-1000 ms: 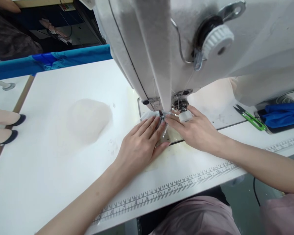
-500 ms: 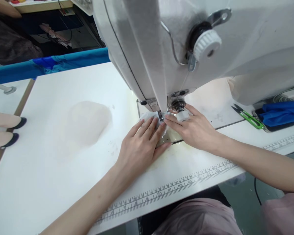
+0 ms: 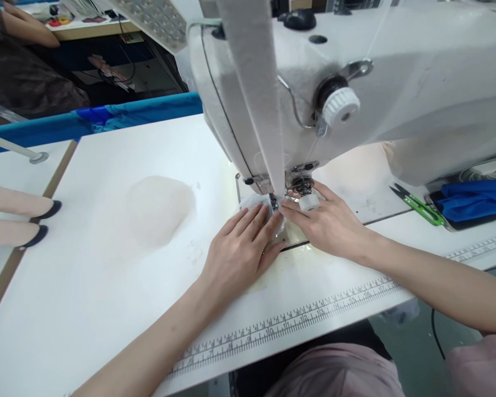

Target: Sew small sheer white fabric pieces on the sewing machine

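Both hands are at the needle area of a white sewing machine (image 3: 235, 105). My left hand (image 3: 237, 245) lies flat, fingers stretched over a small piece of thin whitish fabric (image 3: 252, 201) left of the presser foot (image 3: 274, 204). To the right of the foot, my right hand (image 3: 333, 223) has its fingers extended, with fingertips touching the fabric's right side. Part of that hand is hidden behind the white knob (image 3: 308, 202). Most of the fabric is covered by the fingers and the foot, so its full shape cannot be made out.
A ruler strip (image 3: 293, 325) runs along the front edge of the white table (image 3: 107, 286). Green-handled thread snips (image 3: 421, 209) lie at right beside a dark tray with blue cloth (image 3: 477, 198). Two beige, black-tipped rods (image 3: 16, 201) are at left. Another person's arm (image 3: 28, 27) shows beyond.
The view has tilted up, so more of the machine's top shows and the scene sits slightly lower. Both hands keep nearly the same place by the presser foot.
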The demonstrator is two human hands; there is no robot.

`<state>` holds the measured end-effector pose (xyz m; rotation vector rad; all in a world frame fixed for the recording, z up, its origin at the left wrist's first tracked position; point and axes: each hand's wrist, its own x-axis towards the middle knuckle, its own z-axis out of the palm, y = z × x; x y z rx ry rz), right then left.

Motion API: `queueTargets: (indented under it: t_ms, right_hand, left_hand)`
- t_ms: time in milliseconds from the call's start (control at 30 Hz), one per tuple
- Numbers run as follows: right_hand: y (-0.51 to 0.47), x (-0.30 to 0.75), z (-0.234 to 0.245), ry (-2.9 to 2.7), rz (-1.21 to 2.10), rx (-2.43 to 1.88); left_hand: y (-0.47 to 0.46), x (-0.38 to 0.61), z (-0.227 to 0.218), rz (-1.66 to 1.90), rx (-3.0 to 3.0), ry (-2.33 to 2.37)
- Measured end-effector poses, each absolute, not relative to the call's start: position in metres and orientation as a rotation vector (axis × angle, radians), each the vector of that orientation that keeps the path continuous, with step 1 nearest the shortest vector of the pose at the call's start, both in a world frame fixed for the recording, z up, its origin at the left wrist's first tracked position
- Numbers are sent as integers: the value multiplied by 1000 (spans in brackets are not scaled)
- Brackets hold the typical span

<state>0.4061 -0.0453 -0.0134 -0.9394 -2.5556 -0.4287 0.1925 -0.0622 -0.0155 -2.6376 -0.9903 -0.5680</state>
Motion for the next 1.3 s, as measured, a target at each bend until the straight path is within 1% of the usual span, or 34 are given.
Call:
queueTargets:
  t_ms: [133,400,1133,1300]
  right_hand:
    - [-49,403,-14,-2509,-376,-865]
    - [-56,403,-9,-2503,-316,-831]
    - [-60,404,-10,-2546,-234,-861]
    - [-58,405,-10,-2547,-277,-887]
  left_hand:
    - [-67,189,-12,-655,-2635,-910]
    - [-74,188,-8,-587,-2634,-789]
    - [-75,188,-6,-566,-2622,-846]
    - [-71,188,-9,-582,-2626,-874]
